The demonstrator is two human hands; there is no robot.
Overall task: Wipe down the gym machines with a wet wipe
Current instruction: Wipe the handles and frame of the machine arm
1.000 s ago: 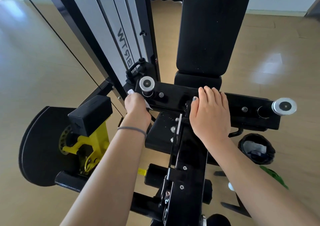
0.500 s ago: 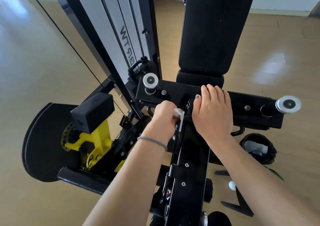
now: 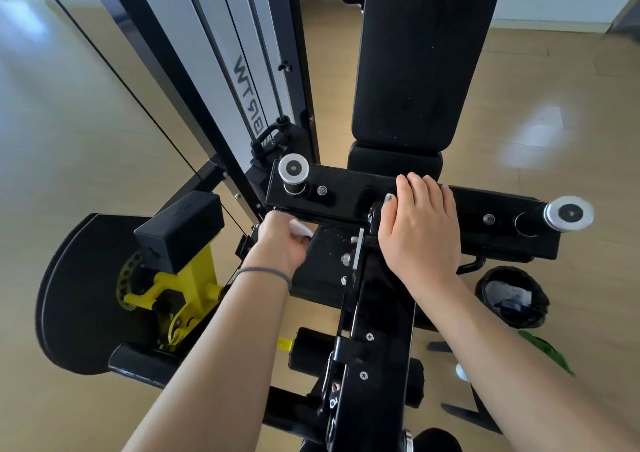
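While left hand (image 3: pixel 280 244) grips wet wipe (image 3: pixel 300 227)

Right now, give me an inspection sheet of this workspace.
Surface: black crossbar of the gym machine, glossy; white specks on the plate below it.
Job's things: white wet wipe, bunched, at the crossbar's lower edge.
Clutter: black bin with rubbish on the floor at right.
Grippers: left hand grips the wet wipe; right hand rests flat on the crossbar.
Cables: thin black machine cable running diagonally at left.
Surroundings: wooden floor, black back pad, yellow bracket.
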